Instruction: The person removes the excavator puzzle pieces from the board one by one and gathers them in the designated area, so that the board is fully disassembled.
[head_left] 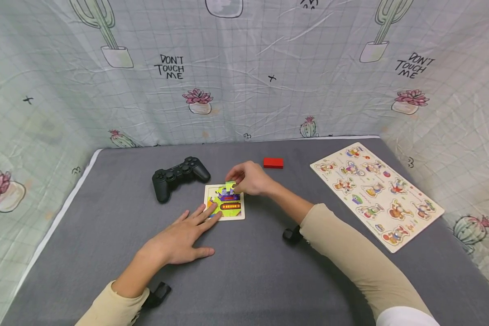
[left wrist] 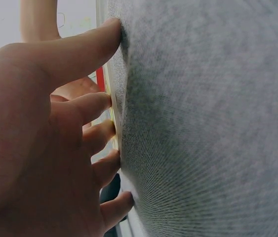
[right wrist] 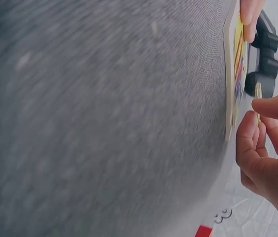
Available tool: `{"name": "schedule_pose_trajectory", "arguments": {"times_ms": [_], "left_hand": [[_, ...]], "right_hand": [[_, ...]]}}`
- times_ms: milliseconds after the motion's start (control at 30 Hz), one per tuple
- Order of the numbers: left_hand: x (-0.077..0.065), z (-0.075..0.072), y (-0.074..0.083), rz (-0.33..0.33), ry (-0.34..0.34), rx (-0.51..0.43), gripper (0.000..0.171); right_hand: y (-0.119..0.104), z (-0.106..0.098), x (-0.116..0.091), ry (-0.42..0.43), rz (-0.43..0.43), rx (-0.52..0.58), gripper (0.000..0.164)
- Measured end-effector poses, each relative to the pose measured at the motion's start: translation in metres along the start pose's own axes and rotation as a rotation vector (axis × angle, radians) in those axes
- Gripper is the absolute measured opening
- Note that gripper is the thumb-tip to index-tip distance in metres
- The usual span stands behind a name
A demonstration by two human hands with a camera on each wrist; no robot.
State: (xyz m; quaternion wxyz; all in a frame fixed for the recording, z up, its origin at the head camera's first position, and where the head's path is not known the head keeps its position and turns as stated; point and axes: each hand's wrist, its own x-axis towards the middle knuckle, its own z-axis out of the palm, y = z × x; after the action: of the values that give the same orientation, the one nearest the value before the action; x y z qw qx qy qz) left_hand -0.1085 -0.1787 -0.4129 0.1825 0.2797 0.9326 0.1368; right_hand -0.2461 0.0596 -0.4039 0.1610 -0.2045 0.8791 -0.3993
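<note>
A small square jigsaw puzzle (head_left: pixel 230 207) with a pale border and a bright vehicle picture lies mid-table. Over its far right part, my right hand (head_left: pixel 250 178) pinches a yellow-green puzzle piece (head_left: pixel 230 186) between thumb and fingers. The right wrist view shows that puzzle piece (right wrist: pixel 258 96) held edge-on, a little off the board. My left hand (head_left: pixel 183 237) lies spread, its fingertips touching the puzzle's left and lower part. In the left wrist view the left hand (left wrist: pixel 45 128) has its fingers extended, some against the puzzle's edge.
A black game controller (head_left: pixel 179 176) lies left behind the puzzle. Behind the right hand is a red block (head_left: pixel 273 163). A large wooden board with animal pictures (head_left: pixel 376 192) lies at the right. The grey table (head_left: pixel 252 280) meets a printed curtain (head_left: pixel 244 90) at the back.
</note>
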Motion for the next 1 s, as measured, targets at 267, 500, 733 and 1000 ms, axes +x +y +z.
{"name": "schedule_pose_trajectory", "arguments": {"times_ms": [267,500,733,1000], "left_hand": [[-0.001,-0.001,0.000,0.002,0.004,0.001,0.089],[-0.001,-0.001,0.000,0.013,0.005,-0.008,0.089],[-0.001,-0.002,0.000,0.017,0.004,-0.014,0.089],[-0.001,0.000,-0.001,0.014,0.005,-0.018,0.089]], "right_hand": [[0.011,-0.012,-0.009,0.018,0.047,0.051,0.032],[0.022,-0.023,-0.014,0.030,0.084,0.082,0.034],[0.034,-0.029,-0.017,0.031,0.103,0.095,0.033],[0.036,-0.032,-0.018,0.029,0.101,0.068,0.031]]}}
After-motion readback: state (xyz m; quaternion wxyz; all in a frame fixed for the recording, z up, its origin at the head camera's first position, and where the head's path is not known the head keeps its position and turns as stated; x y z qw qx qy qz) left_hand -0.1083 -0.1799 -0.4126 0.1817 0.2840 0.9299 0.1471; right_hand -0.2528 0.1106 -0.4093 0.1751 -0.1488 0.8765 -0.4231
